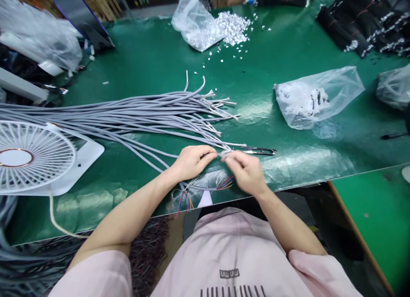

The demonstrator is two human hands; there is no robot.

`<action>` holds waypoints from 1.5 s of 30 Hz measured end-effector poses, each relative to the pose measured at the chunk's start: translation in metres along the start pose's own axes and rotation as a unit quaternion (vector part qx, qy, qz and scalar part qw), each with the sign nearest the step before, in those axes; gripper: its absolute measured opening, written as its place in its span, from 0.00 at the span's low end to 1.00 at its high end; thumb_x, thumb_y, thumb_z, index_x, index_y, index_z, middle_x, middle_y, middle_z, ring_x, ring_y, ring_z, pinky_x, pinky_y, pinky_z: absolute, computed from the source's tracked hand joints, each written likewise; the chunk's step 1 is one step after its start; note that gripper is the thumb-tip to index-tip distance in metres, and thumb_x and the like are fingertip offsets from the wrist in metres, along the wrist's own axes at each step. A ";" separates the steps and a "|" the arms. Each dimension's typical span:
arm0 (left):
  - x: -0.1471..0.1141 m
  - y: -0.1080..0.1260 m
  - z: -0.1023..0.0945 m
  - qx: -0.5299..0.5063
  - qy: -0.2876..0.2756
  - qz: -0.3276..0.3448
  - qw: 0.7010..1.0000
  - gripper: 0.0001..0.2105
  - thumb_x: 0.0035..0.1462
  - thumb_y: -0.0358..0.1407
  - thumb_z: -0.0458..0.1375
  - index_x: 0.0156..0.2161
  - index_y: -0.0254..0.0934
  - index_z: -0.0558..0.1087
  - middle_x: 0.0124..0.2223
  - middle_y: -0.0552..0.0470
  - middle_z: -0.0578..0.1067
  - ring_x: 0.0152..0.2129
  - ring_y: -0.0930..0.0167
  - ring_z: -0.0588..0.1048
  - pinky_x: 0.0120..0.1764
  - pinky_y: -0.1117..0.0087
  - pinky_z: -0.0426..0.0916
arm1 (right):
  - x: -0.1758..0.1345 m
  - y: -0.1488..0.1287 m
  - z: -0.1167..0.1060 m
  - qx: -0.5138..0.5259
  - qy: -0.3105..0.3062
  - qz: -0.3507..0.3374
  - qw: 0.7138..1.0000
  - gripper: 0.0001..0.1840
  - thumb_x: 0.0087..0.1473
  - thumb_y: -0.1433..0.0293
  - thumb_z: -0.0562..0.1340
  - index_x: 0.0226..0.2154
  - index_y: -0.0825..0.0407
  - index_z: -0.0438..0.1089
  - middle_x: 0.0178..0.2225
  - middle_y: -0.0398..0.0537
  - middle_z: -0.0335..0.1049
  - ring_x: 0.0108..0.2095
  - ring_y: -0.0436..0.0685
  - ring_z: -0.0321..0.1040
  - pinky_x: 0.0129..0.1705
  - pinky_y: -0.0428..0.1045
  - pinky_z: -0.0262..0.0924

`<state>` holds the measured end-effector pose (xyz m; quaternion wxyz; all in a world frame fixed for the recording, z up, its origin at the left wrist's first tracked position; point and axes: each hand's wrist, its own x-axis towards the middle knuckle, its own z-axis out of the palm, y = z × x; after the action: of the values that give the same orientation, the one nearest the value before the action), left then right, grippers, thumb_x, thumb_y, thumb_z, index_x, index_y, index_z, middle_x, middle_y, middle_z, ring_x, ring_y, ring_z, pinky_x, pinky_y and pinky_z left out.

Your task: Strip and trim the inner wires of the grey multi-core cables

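My left hand [194,161] is closed in a pinch on a grey cable near its end. Close beside it, my right hand [246,171] pinches the pale, frayed-looking tip [226,153] of what seems to be the same cable; the fingers cover much of it. Thread snips [261,151] lie on the table just beyond my right hand. A bundle of grey cables [128,113] stretches in from the left, the whitish ends pointing right. Below my hands are cable ends with bared coloured wires [226,183], and more coloured wires [185,201] hang at the table edge.
A white fan [77,173] stands at the left. On the green table [144,57] are a clear bag [198,27] with a spilled pile of small white pieces [233,27], another clear bag [314,98] at right, and black bundles [365,23] at far right.
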<state>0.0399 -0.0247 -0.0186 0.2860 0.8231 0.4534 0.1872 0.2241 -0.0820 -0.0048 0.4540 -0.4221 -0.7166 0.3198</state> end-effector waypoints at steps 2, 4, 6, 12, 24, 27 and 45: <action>0.005 -0.005 0.003 0.053 -0.001 -0.035 0.998 0.14 0.62 0.40 0.50 0.35 0.36 0.76 0.33 0.50 0.79 0.30 0.70 0.74 0.33 0.72 0.62 | -0.002 -0.021 -0.004 0.029 -0.103 -0.114 0.988 0.10 0.59 0.74 0.54 0.33 0.52 0.71 0.26 0.42 0.75 0.26 0.48 0.70 0.29 0.43 0.63; 0.010 -0.008 0.003 0.064 0.014 -0.048 0.997 0.14 0.62 0.41 0.50 0.35 0.36 0.76 0.34 0.50 0.79 0.30 0.69 0.74 0.33 0.72 0.61 | -0.004 -0.033 -0.014 0.030 -0.086 -0.169 0.981 0.09 0.59 0.75 0.55 0.37 0.54 0.71 0.28 0.44 0.75 0.27 0.48 0.70 0.32 0.43 0.64; 0.011 -0.007 -0.001 0.025 0.022 -0.041 0.999 0.15 0.62 0.42 0.50 0.35 0.36 0.76 0.34 0.51 0.78 0.31 0.70 0.74 0.34 0.72 0.62 | -0.004 -0.028 -0.029 -0.056 -0.035 -0.113 0.991 0.10 0.59 0.76 0.55 0.38 0.54 0.71 0.31 0.46 0.76 0.31 0.49 0.72 0.35 0.44 0.65; 0.001 0.002 -0.017 -0.062 -0.041 -0.034 0.997 0.21 0.64 0.42 0.44 0.24 0.34 0.69 0.26 0.54 0.73 0.25 0.74 0.69 0.32 0.74 0.61 | -0.010 0.018 -0.057 -0.220 0.004 -0.053 0.974 0.10 0.59 0.73 0.56 0.38 0.52 0.73 0.36 0.49 0.77 0.36 0.54 0.74 0.38 0.47 0.67; -0.005 0.004 -0.012 -0.049 0.014 -0.007 0.999 0.13 0.60 0.38 0.53 0.38 0.35 0.78 0.29 0.51 0.77 0.28 0.72 0.72 0.33 0.73 0.64 | -0.009 0.022 -0.050 -0.358 -0.049 -0.064 0.930 0.11 0.60 0.71 0.55 0.38 0.53 0.73 0.35 0.48 0.78 0.33 0.53 0.74 0.34 0.46 0.63; -0.006 0.004 -0.011 -0.033 0.019 0.001 0.999 0.12 0.60 0.37 0.53 0.38 0.36 0.79 0.30 0.51 0.78 0.29 0.72 0.73 0.34 0.73 0.64 | -0.006 0.021 -0.047 -0.368 -0.058 -0.069 0.925 0.11 0.60 0.72 0.55 0.37 0.53 0.73 0.34 0.48 0.77 0.31 0.53 0.74 0.33 0.46 0.62; -0.006 -0.001 -0.024 -0.134 -0.053 -0.008 0.989 0.14 0.59 0.41 0.53 0.38 0.34 0.78 0.28 0.50 0.78 0.24 0.74 0.72 0.30 0.75 0.66 | 0.002 0.027 -0.031 -0.245 -0.060 -0.053 0.966 0.11 0.60 0.72 0.54 0.38 0.52 0.73 0.36 0.49 0.77 0.35 0.53 0.75 0.40 0.47 0.67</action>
<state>0.0227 -0.0220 -0.0004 0.4193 0.7821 0.4153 0.2000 0.2606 -0.0661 -0.0155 0.3094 -0.4618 -0.8204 0.1342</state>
